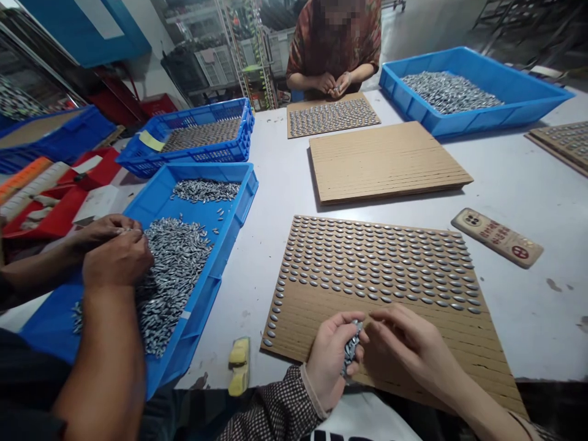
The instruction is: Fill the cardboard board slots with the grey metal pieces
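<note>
My left hand [333,355] is closed round a handful of small, spindle-shaped grey metal pieces [351,350]. Close beside its thumb, my right hand [408,343] has its thumb and fingertips brought together; what is between them, if anything, is too small to make out. Both hands are over the near part of a slitted cardboard sheet [303,309]. Rows of the same metal pieces [372,257] fill the sheet's far part, and a short column runs down its left edge. Bare slits show under and around my hands.
Left, another person's hands [119,245] work over a blue tray [250,184] of loose pieces. Across the table, a person handles a filled sheet [333,116]. Nearby are stacked cardboard [390,159], another blue tray [528,104], a beige printed phone-shaped object [498,237] and a yellow object [239,365].
</note>
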Action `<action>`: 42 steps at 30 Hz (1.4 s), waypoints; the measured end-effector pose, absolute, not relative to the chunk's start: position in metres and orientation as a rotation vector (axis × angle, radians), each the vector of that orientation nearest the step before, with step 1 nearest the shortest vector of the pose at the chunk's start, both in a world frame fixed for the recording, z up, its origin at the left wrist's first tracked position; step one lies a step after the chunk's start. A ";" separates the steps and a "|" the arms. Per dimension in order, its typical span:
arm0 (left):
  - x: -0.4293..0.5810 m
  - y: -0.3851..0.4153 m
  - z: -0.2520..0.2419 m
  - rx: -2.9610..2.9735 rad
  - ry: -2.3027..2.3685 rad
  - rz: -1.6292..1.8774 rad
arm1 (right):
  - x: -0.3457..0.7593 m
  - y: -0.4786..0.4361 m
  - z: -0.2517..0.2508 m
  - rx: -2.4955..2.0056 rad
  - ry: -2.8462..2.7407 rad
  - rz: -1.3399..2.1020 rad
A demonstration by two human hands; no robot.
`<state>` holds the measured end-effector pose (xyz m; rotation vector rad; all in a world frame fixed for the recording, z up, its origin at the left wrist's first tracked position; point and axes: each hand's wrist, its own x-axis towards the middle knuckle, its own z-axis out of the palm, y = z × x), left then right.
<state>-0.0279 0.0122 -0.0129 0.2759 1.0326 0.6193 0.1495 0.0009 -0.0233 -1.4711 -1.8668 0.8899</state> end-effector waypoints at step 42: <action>-0.015 0.008 -0.016 0.307 0.999 0.564 | 0.207 0.008 -0.063 -1.551 -2.177 0.092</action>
